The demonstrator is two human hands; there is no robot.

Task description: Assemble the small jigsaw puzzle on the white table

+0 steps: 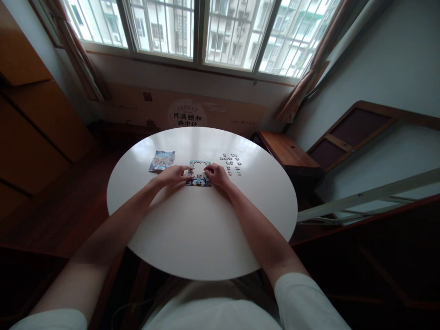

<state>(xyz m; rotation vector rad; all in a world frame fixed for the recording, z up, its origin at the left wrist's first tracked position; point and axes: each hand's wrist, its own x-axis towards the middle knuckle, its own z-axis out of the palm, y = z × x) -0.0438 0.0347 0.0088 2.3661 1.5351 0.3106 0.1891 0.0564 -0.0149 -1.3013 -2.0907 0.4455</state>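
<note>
A partly assembled jigsaw puzzle [198,182] lies on the white round table, its border joined around an open middle and its lower part showing a dark blue picture. My left hand [174,174] rests at the puzzle's left edge, thumb and forefinger spread apart on it. At the right side, my right hand [217,173] has its fingertips pinched together over the inner edge, at what looks like a small puzzle piece mostly hidden by the fingers. Several loose puzzle pieces [231,158] are spread out just beyond the right hand. Beyond the left hand lies a blue printed packet or sheet [162,160].
The round white table [192,238] stands in front of my body. Behind it are a low wall with a printed banner [220,107] and a barred window [165,27]. A wooden chair or bench [288,146] stands close to the table's right rim.
</note>
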